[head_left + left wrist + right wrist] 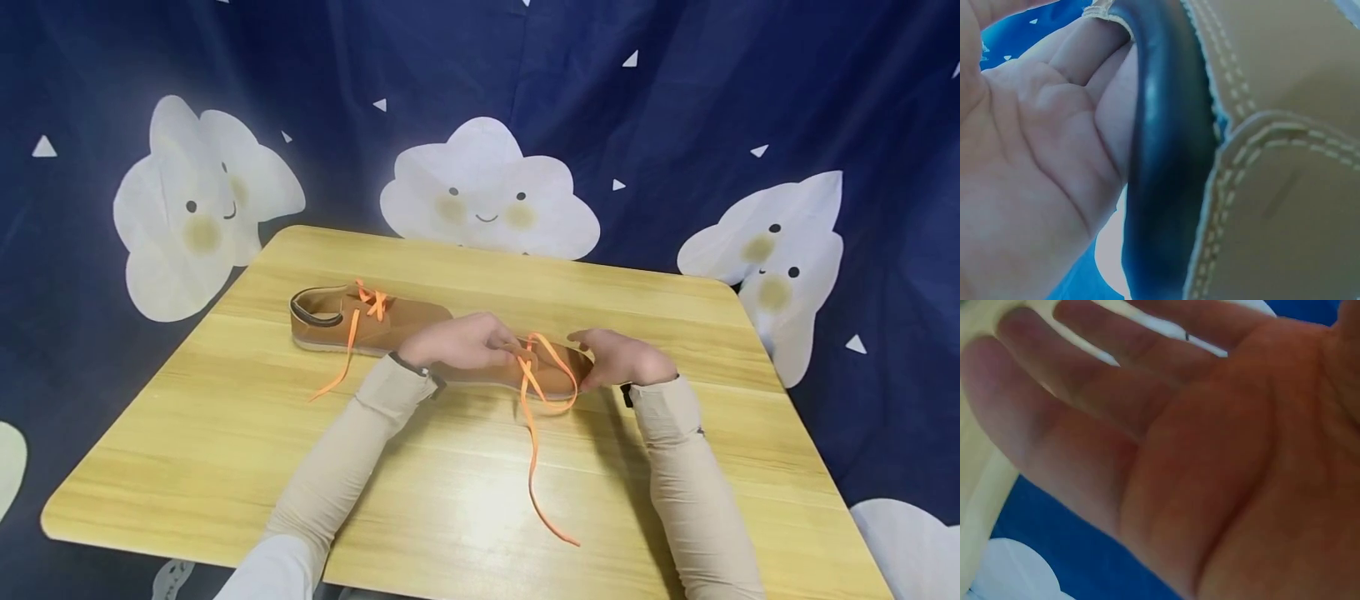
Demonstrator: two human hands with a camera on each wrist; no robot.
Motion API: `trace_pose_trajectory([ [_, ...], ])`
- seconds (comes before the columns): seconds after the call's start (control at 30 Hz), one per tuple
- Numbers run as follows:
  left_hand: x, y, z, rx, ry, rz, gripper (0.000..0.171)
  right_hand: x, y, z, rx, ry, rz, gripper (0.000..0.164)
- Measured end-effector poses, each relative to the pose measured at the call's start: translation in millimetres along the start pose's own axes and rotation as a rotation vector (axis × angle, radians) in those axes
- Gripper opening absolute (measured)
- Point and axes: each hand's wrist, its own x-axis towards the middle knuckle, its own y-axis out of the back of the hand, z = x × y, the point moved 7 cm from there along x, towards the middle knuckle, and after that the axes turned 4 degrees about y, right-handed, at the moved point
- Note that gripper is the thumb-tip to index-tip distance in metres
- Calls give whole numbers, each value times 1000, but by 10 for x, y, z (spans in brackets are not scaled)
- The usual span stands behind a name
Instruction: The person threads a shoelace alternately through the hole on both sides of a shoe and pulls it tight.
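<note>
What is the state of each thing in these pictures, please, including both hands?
Shoe at left: upright, pointing right.
Lace at left: crossed, no bow visible, one end hanging.
Shoe at right: upright, pointing right.
Lace at right: no bow visible, one loop forward, long end trailing.
Left hand: fingers curled onto the shoe at right.
Right hand: fingers extended, by that shoe's front.
Curtain: hanging, creased.

1. Dark blue fabric backdrop [337, 58], folds showing, behind and beside tabletop.
2. White smiling clouds [487, 185] printed on it, yellowish cheeks; small white triangles [45, 148] scattered.
3. Tabletop [202, 467]: light yellow wood grain, rounded corners.
4. Bright glare [491, 508] toward near edge.
</note>
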Motion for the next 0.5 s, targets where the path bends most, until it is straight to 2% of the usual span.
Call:
trace_pose_trajectory([
  [0.07,6,-2,3,-15,-5,10,29,44,-58,3,43,41,-24,68],
  [0.17,13,0,-6,-32,-13,25,30,102,-86,-22,48,95,-21,57],
  [0.5,29,30,-53,-29,6,72,33,134,-108,21,-5,-2,-39,76],
])
